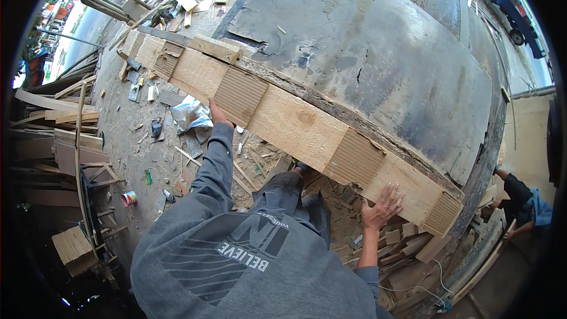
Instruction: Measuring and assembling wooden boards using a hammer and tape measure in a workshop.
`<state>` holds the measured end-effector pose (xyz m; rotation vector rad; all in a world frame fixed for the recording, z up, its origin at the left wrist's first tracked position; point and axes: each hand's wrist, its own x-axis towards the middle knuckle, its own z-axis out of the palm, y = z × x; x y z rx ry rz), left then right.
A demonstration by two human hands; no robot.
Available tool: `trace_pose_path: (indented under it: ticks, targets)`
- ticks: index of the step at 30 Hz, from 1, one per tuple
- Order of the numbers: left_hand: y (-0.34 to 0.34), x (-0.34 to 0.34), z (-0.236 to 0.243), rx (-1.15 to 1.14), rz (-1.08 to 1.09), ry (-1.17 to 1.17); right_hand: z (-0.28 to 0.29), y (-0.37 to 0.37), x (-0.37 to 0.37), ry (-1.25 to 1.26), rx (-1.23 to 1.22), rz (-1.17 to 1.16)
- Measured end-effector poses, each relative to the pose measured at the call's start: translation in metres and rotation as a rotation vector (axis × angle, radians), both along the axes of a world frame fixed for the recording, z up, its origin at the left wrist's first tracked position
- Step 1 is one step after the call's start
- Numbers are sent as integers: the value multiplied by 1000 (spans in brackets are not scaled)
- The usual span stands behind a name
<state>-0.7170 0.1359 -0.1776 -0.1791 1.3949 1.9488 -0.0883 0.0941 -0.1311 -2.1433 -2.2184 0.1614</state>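
Wood plank (301, 123): long, flat, along the tabletop's (366, 53) near edge; probably stiff, fairly heavy, not slippery; best held by its long edges, hands well apart.
Left hand (220, 113): hooked on the near edge, fingers partly hidden.
Right hand (383, 205): fingers extended, laid on top.
Ribbed bands (239, 95): brown, grooved, between pale stretches.

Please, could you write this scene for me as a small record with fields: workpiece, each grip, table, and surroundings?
Workpiece: long wooden plank, plain and ribbed bands alternating
Left grip: left hand at the plank's near edge; finger closure unclear
Right grip: right hand open, resting on the plank towards its right end
Table: worn grey worktable, beyond the plank
Ground at left: white-and-blue plastic bag, small red can
Far right: another person, partly visible
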Motion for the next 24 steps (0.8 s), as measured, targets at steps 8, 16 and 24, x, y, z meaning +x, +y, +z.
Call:
trace_pose_path:
  ticks: [8, 16, 24]
  targets:
    - [5, 3, -13, 23, 17, 53, -8, -6, 9, 28, 6, 51]
    - [-49, 104, 17, 150, 113, 50, 18, -69, 69, 63, 102, 32]
    - [-105, 183, 77, 567, -119, -24, 4, -177, 153, 110, 148, -45]
